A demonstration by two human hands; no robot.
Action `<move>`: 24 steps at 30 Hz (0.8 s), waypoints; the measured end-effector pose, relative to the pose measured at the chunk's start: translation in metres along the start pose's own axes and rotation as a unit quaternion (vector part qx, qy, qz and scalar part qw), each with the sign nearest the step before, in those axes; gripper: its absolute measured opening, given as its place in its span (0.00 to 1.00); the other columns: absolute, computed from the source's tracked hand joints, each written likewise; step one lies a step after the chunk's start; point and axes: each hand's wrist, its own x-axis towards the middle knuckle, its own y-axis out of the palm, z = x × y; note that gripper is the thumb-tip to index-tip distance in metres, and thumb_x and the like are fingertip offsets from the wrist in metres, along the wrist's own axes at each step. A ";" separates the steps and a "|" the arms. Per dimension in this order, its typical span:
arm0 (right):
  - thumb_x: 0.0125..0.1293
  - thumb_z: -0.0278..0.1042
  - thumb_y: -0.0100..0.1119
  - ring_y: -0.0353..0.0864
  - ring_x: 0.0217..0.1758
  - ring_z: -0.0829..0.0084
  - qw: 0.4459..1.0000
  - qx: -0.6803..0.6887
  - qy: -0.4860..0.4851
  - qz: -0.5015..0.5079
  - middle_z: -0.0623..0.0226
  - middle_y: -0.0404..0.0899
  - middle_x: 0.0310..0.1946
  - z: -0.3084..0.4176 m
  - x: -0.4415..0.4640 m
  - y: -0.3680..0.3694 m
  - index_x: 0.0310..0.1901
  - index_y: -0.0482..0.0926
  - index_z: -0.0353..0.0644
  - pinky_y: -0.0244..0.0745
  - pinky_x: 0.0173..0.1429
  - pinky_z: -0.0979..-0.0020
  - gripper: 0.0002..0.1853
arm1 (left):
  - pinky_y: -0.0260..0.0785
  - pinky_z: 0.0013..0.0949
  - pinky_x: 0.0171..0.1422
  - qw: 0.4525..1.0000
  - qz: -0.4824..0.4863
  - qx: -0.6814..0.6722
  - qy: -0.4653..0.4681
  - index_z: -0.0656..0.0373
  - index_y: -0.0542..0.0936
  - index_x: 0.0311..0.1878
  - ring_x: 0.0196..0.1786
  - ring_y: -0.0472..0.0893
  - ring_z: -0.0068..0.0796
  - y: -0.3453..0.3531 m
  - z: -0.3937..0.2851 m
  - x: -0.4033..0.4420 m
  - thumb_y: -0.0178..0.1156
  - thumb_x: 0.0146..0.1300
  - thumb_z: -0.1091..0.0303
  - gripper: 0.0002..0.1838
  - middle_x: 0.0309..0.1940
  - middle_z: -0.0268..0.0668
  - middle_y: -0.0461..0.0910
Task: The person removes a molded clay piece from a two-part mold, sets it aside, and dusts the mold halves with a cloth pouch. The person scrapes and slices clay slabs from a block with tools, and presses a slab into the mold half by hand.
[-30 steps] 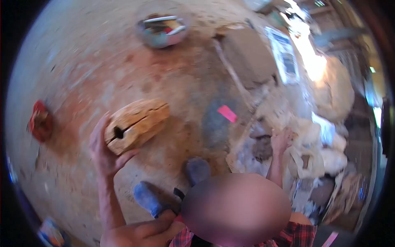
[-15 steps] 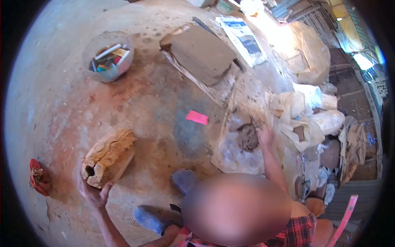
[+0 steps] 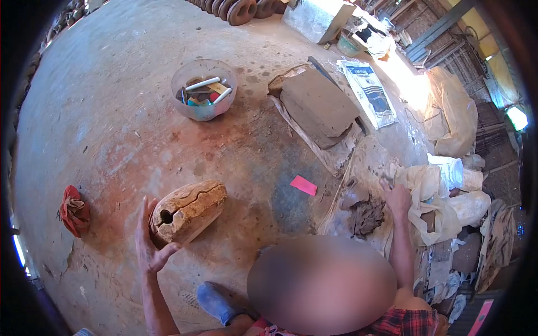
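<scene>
While the left hand [image 3: 151,252] grips the holed end of a split tan block [image 3: 196,210], the right hand [image 3: 397,198] beside brown clay [image 3: 366,217], its closure hard to tell, a pink strip [image 3: 304,185] between them on the floor [image 3: 129,106], a clear bowl [image 3: 208,113] beyond.

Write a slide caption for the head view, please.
Left hand cupping a seamed tan block, right hand beside brown clay.

Wht sack [image 3: 368,92], poss. clay rings [image 3: 231,13]
</scene>
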 end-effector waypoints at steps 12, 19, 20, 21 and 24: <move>0.67 0.30 0.70 0.86 0.48 0.51 0.588 0.414 -0.695 0.013 0.53 0.81 0.43 0.277 -0.181 -0.135 0.52 0.82 0.35 0.85 0.49 0.57 0.14 | 0.76 0.45 0.71 0.981 0.101 -0.115 0.117 0.66 0.66 0.81 0.73 0.78 0.48 0.030 -0.127 0.028 0.74 0.68 0.52 0.46 0.72 0.56 0.76; 0.61 0.27 0.75 0.88 0.54 0.52 0.523 0.523 -0.672 -0.026 0.52 0.84 0.54 0.313 -0.210 -0.152 0.54 0.83 0.35 0.86 0.54 0.57 0.20 | 0.81 0.29 0.43 0.948 0.089 -0.301 -0.059 0.67 0.69 0.78 0.39 0.85 0.22 0.032 -0.111 0.007 0.53 0.85 0.61 0.27 0.48 0.36 0.87; 0.61 0.27 0.75 0.88 0.53 0.52 0.509 0.524 -0.683 -0.016 0.52 0.84 0.54 0.315 -0.211 -0.153 0.56 0.84 0.35 0.86 0.54 0.58 0.20 | 0.79 0.27 0.40 0.930 0.083 -0.344 -0.094 0.67 0.71 0.77 0.36 0.84 0.21 0.031 -0.107 0.004 0.54 0.84 0.62 0.26 0.46 0.36 0.86; 0.62 0.26 0.74 0.88 0.52 0.52 0.497 0.526 -0.690 -0.003 0.53 0.84 0.53 0.314 -0.212 -0.152 0.57 0.85 0.36 0.86 0.54 0.58 0.21 | 0.77 0.25 0.37 0.909 0.079 -0.386 -0.134 0.67 0.72 0.76 0.34 0.83 0.19 0.031 -0.102 0.002 0.55 0.84 0.62 0.25 0.45 0.35 0.86; 0.62 0.26 0.74 0.88 0.50 0.53 0.509 0.514 -0.690 0.003 0.55 0.85 0.51 0.320 -0.203 -0.146 0.60 0.85 0.37 0.86 0.52 0.59 0.23 | 0.71 0.22 0.32 0.890 0.095 -0.428 -0.122 0.66 0.74 0.74 0.29 0.80 0.16 0.030 -0.094 0.004 0.59 0.82 0.65 0.23 0.41 0.32 0.85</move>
